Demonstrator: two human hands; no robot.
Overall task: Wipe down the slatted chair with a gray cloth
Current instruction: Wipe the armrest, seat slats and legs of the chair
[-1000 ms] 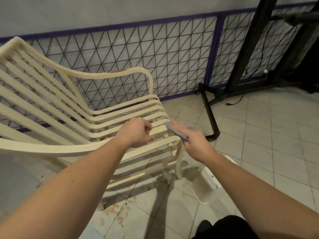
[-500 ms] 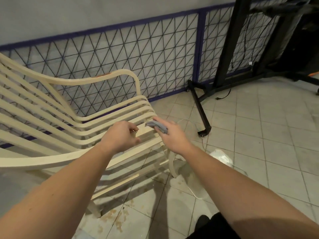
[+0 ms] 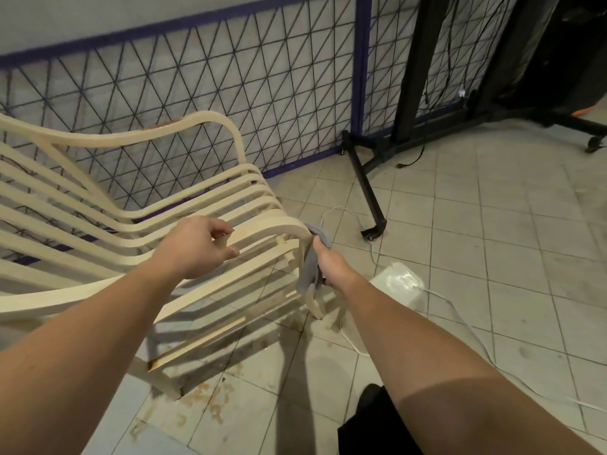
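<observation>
The gray cloth (image 3: 312, 257) lay against the front edge of the cream slatted chair (image 3: 138, 221), where the near armrest curves down into the front leg. The right hand (image 3: 330, 266) gripped it, fingers curled round the fabric, one end bunched over the bend and the other hanging beside the leg. The left hand (image 3: 193, 247) held a seat slat, thumb beneath and fingers curled over it; the two hands were apart, a short stretch of armrest between them.

One chair stood on the tiled floor (image 3: 492, 257), with a blue-framed wire fence (image 3: 262, 103) behind it. Brown stains (image 3: 210, 399) marked the tiles under its nearest leg. Just right of the front leg lay one white box (image 3: 399, 280) with white cable (image 3: 476, 339) trailing from it, near the right forearm. Farther back, a black stand (image 3: 371, 192) on wheels stretched one foot toward the chair, its upright rising against the fence, and more black gear filled the far right corner. Open tiles spread to the right, between the stand and the cable.
</observation>
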